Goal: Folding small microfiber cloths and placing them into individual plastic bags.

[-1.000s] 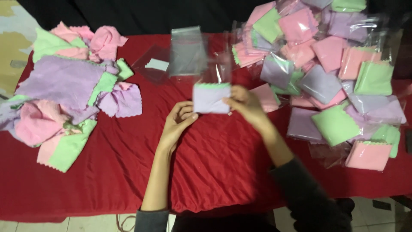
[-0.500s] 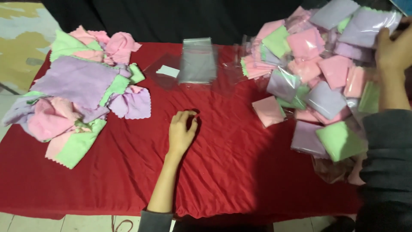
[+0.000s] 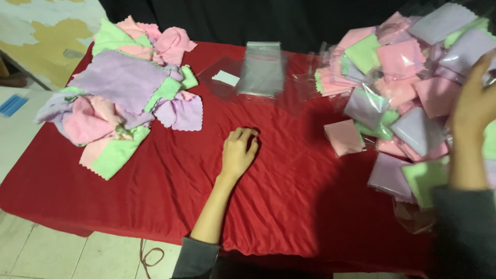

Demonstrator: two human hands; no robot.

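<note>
My right hand (image 3: 473,106) is raised over the big heap of bagged cloths (image 3: 413,98) at my right side. It touches the top of this heap near a lilac packet, but the picture is blurred there and I cannot tell if the fingers are closed on a packet or only lie on it. My left hand (image 3: 238,151) rests flat on the red table (image 3: 289,206) in front of me, fingers loosely curled, and it holds nothing.

Judging from the heaps, the work looks to me about half done. Many cloths, pink, green and lilac, lie already each in its clear bag at the right. One pink bagged cloth (image 3: 344,137) lies a little apart from the heap, between my two hands.

Beyond my left hand is the stack of empty clear bags (image 3: 262,70), with a small white card (image 3: 226,78) just beside it. It seems there are enough bags left.

Farther to the left lies the pile of loose cloths (image 3: 124,98), not yet bagged, with zigzag edges, some spread and some crumpled. This pile is what remains, and it is not small.
</note>
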